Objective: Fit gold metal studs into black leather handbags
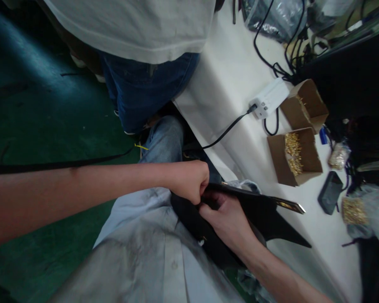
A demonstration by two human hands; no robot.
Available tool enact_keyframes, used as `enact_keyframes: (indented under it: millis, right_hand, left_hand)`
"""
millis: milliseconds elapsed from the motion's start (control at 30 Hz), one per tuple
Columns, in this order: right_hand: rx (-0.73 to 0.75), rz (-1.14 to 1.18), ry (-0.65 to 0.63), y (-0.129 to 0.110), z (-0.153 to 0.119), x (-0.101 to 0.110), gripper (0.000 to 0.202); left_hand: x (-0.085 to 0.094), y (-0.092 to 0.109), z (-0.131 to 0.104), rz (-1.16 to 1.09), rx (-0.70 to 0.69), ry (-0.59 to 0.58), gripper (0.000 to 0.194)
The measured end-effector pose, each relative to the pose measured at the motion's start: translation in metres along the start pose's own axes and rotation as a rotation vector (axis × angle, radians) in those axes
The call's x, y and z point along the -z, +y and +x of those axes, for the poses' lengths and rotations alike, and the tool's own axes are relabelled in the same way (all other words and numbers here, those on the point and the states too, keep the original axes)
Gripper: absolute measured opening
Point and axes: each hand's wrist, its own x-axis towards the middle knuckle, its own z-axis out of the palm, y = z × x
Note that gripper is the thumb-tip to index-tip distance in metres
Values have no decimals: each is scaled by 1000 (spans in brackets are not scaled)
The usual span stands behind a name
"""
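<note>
A black bag-like piece (262, 210) with a gold-coloured metal strip (287, 204) along one edge lies across my lap. My right hand (229, 214) grips it, thumb outside and the other fingers tucked into its fold, partly hidden. Right beside those fingers, my left hand (191, 181) is closed in a fist or pinch at the black edge. What sits between the left fingertips is hidden. A small whitish bit (201, 243) shows on the piece's near side.
On the white-covered table (221, 84) stand two cardboard boxes, one (278, 162) holding many gold-coloured small parts. A white power strip (268, 99) trails a black cord toward my knee. Bagged gold parts (355, 210) and a dark device (330, 192) lie rightward. Another person (145, 80) is close ahead.
</note>
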Motion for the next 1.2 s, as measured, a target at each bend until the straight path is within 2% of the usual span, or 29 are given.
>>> enact_keyframes:
  millis: [133,300,467,800,1033,1200]
  right_hand:
    - [43,-52,9,1,-1,1,36]
    - [75,-115,20,3,-3,2,38]
    - [19,-86,-10,4,-4,3,37]
    - [19,-120,-39,2,0,8,33]
    - [46,-150,-14,1,-3,7,32]
    - [119,-187,-13,1,-5,9,33]
  left_hand:
    - [0,1,2,-12,12,-1,15]
    - [-9,-2,0,-26,-5,34,15]
    - [-19,-11,-3,-33,-53,76,16]
    - [-23,-22,-2,-77,-130,99,13]
    - [-25,-16,-2,-52,-172,128,14]
    - [-20,-9,-2,-25,-167,116,13]
